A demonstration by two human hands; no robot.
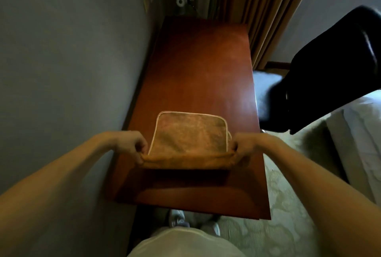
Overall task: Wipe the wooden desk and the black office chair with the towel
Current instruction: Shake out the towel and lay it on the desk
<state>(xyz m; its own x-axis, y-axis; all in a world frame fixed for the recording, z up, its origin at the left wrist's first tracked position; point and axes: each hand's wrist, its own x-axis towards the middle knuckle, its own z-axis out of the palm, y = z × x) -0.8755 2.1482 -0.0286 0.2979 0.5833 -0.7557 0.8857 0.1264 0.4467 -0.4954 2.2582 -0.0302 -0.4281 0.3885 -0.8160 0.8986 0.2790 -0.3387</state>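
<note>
- A person's left hand and right hand each pinch one end of a tan towel. The fingers are curled tight round the bunched cloth, and the near fold is pulled taut between them.
- The towel hangs over the near half of the wooden desk. Its raised near edge throws a shadow on the wood; whether the white-trimmed far edge touches the desk cannot be told.
- The cloth looks light, soft and limp, likely to sag or bunch unless held at both ends or pressed flat under a palm.
- The black office chair stands off the desk's right side.
- A wall runs along the desk's left side, and a curtain hangs by its far right corner.
</note>
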